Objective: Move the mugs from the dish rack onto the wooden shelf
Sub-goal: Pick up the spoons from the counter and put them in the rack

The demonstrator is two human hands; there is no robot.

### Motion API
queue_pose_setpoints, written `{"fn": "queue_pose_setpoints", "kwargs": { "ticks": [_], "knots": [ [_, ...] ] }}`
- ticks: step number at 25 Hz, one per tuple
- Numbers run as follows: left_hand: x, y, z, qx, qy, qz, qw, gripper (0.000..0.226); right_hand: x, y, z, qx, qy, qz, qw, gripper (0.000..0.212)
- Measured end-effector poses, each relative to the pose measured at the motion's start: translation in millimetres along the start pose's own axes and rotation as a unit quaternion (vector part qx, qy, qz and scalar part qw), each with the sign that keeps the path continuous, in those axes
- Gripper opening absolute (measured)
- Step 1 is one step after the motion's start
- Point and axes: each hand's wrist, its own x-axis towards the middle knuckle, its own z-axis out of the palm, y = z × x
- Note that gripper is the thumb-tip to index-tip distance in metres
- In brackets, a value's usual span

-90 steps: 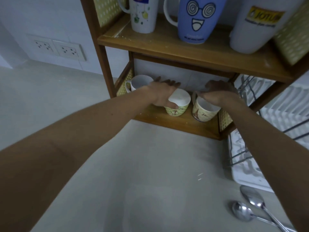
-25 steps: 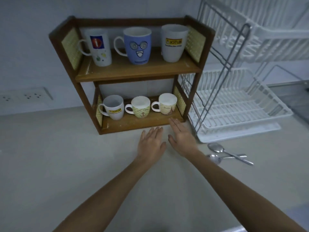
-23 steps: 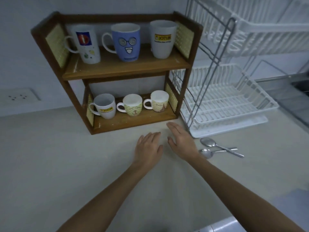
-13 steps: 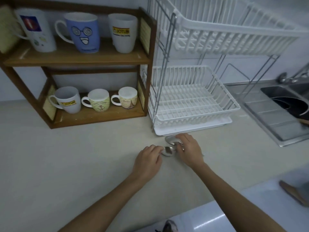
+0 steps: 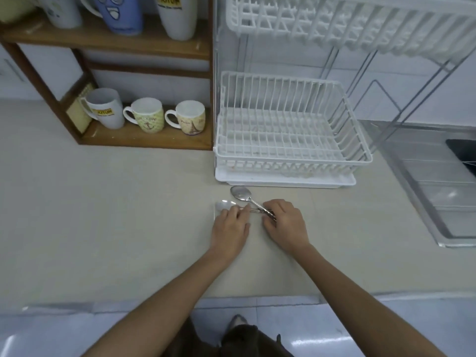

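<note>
Dish rack [image 5: 291, 140] bare, mugs [image 5: 146, 117] shelved; right hand [image 5: 284, 222] pinching spoons [image 5: 242, 194], left hand [image 5: 230, 225] flat, released. Crossed handles could slip, clatter.

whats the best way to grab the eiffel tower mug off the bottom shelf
Take the Eiffel Tower mug by its handle, coming from the front left. It stands upright with the handle pointing left into the gap beside the anchor mug, while the shelf's side post crowds its right. A grip over the open rim from the front would likely work too.
</note>
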Motion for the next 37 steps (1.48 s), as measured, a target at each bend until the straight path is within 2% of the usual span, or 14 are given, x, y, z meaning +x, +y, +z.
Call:
{"fn": "queue_pose_setpoints", "kwargs": {
  "ticks": [5, 10, 15, 20, 26, 29, 33, 37],
  "knots": [
    [10, 8, 2, -0.01, -0.066, -0.047, 0.997, 0.039, 6, 7, 3, -0.017, -0.031, 0.007, 0.999, 0.033],
    [11, 9, -2, 0.02, -0.033, -0.038, 0.999, 0.018, 11, 6, 1, -0.032, -0.024, -0.001, 0.999, 0.018],
    [12, -5, 5, 0.045, -0.052, -0.077, 0.995, 0.03, 16, 3, -2, -0.027, -0.064, -0.016, 0.997, 0.019],
    [6, -12, 0, 0.061, -0.052, -0.101, 0.992, 0.03, 25, 3, -5, 0.056, -0.073, 0.036, 0.995, 0.017],
    [11, -6, -16, -0.06, -0.056, -0.223, 0.971, 0.026, 26, 5, -1, 0.135, -0.03, 0.033, 0.99, 0.006],
    [9, -3, -21, -0.144, -0.044, -0.265, 0.952, 0.03, 26, 4, 1, 0.199, -0.016, 0.04, 0.979, 0.011],
    [1, -2, -26, -0.275, -0.007, -0.319, 0.907, 0.026, 21, 0, -5, 0.258, 0.013, 0.025, 0.966, 0.016],
    [-10, 4, -39, -0.375, -0.006, -0.346, 0.86, 0.028, 34, -4, -32, 0.305, 0.089, -0.002, 0.948, 0.016]
  ]
}}
